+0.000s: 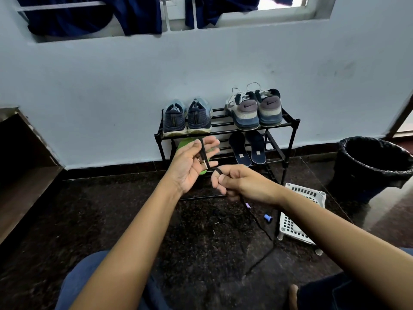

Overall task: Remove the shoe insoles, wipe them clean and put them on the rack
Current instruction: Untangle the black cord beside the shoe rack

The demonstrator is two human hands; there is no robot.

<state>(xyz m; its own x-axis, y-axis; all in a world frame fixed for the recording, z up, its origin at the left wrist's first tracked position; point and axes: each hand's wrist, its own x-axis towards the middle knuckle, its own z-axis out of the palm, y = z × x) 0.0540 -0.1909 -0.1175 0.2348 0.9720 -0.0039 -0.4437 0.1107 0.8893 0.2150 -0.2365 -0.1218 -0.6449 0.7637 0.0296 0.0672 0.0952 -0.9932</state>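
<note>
Hands both pinch black lace (204, 153) — left hand (190, 166) before rack (296, 123) edge, right hand (241, 182) over open floor (107, 209)

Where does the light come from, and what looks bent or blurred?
Head view: daylight enters at the window, top right; sheen on the floor beside the bin; the wide lens bows the ledge; left hand and right hand, holding the lace, slightly soft.

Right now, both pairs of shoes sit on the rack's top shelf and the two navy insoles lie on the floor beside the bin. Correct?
Not quite. The navy insoles are not on the floor by the bin; they lie on the second shelf of the rack, under the grey shoes. The head view shows this, and the rest holds.
</note>
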